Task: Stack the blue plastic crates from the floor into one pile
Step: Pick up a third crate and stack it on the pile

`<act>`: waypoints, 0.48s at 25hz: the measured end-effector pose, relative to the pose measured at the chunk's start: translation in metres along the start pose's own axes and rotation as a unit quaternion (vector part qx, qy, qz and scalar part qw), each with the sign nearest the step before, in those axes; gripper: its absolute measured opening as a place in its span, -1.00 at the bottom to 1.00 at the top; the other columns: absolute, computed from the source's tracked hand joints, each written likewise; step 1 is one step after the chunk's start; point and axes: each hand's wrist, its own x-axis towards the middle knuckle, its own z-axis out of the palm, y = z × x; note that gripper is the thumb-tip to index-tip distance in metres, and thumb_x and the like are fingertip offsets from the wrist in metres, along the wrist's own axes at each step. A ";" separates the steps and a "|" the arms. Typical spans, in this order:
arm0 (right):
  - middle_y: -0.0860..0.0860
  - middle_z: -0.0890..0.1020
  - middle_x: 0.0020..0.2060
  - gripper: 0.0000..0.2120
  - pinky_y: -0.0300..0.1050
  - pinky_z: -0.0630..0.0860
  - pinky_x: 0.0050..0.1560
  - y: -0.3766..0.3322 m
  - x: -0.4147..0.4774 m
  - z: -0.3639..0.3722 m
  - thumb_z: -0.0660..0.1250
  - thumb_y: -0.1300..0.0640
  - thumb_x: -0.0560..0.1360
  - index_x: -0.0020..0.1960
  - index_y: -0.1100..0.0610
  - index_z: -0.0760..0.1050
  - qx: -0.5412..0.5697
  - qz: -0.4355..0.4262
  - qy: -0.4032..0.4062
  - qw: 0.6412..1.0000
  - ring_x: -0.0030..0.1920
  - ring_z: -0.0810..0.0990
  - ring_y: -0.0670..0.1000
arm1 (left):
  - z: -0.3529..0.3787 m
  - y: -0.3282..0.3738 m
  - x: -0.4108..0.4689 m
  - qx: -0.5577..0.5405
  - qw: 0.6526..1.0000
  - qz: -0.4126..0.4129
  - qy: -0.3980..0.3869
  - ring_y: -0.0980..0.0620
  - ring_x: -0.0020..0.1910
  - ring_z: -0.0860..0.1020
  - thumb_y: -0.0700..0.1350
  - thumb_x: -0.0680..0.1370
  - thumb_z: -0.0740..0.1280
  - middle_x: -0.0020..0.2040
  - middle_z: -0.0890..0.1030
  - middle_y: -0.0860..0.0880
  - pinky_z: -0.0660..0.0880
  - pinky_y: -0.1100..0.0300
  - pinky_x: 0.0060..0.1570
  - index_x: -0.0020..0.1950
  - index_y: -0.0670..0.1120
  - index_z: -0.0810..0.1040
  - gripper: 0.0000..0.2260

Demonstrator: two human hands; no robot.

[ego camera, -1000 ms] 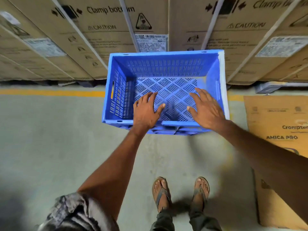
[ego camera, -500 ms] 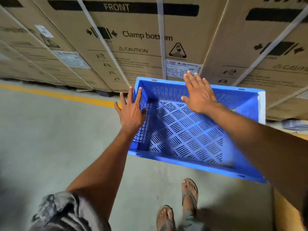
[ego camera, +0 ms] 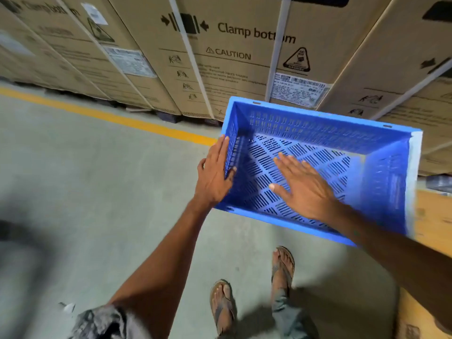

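Head view, crate: a blue plastic crate (ego camera: 318, 167), empty, open top toward the camera, slotted floor and perforated walls plain to see. Whether it sits on another crate cannot be told; only its own rim and inside show.
Head view, crate's place: just in front of the strapped cardboard cartons (ego camera: 232, 57) marked "Clamp bottom", its far rim close to them; the yellow floor line (ego camera: 110, 117) runs up to the crate's left corner; the person's sandalled feet (ego camera: 252, 294) stand near its front edge on the concrete floor (ego camera: 97, 192).
Head view, left hand (ego camera: 215, 174): flat against the outside of the crate's left short wall, fingers straight and together, thumb at the rim. It presses; it does not clasp anything.
Head view, right hand (ego camera: 303, 189): palm down over the crate's inside, fingers spread wide and holding nothing. Contact with the slotted floor cannot be told, and the hand is slightly blurred.
Head view, beside the crate: a flattened cardboard sheet (ego camera: 430, 216) lies on the floor on its right.
Step in hand: by my reading, squaring or steadying this crate, not carrying it, since neither hand has a grip.
Next move: no other loose crate is in sight, so the person likely must turn away, find one on the floor, take it by both short walls and bring it here.
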 end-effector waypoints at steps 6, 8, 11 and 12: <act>0.04 0.67 -0.27 -0.50 -0.07 0.44 -0.40 -0.078 -0.056 0.064 -0.11 -0.34 0.57 -0.03 -0.01 0.42 -0.102 0.016 0.056 0.993 -0.30 0.66 0.15 | 0.008 -0.019 -0.063 0.118 0.990 0.074 0.000 -0.21 0.57 0.13 0.22 0.63 0.14 0.58 0.23 0.01 0.33 -0.09 0.29 0.52 0.03 0.36 -0.49; 0.05 0.64 -0.37 -0.53 -0.12 0.38 -0.46 -0.075 -0.046 0.069 -0.08 -0.34 0.57 -0.11 0.02 0.33 -0.121 0.027 0.091 0.988 -0.41 0.63 0.15 | 0.007 -0.023 -0.053 0.161 0.983 0.078 -0.044 -0.22 0.57 0.09 0.24 0.64 0.06 0.58 0.24 0.04 0.31 -0.09 0.33 0.52 0.05 0.38 -0.49; 0.12 0.62 -0.39 -0.49 -0.08 0.36 -0.44 -0.069 -0.044 0.078 -0.12 -0.37 0.57 -0.09 0.03 0.31 -0.128 0.033 0.072 0.989 -0.41 0.62 0.20 | 0.009 -0.030 -0.042 0.212 0.962 0.110 -0.135 -0.09 0.61 0.00 0.28 0.65 -0.12 0.61 0.13 0.05 0.11 -0.10 0.50 0.56 0.11 0.28 -0.46; 0.13 0.63 -0.35 -0.50 -0.05 0.34 -0.40 -0.068 -0.045 0.079 -0.11 -0.39 0.57 -0.08 0.02 0.31 -0.116 0.030 0.076 0.990 -0.36 0.63 0.22 | 0.007 -0.030 -0.041 0.210 0.959 0.122 -0.144 -0.07 0.61 -0.03 0.28 0.65 -0.16 0.62 0.12 0.04 0.04 -0.10 0.53 0.57 0.11 0.25 -0.44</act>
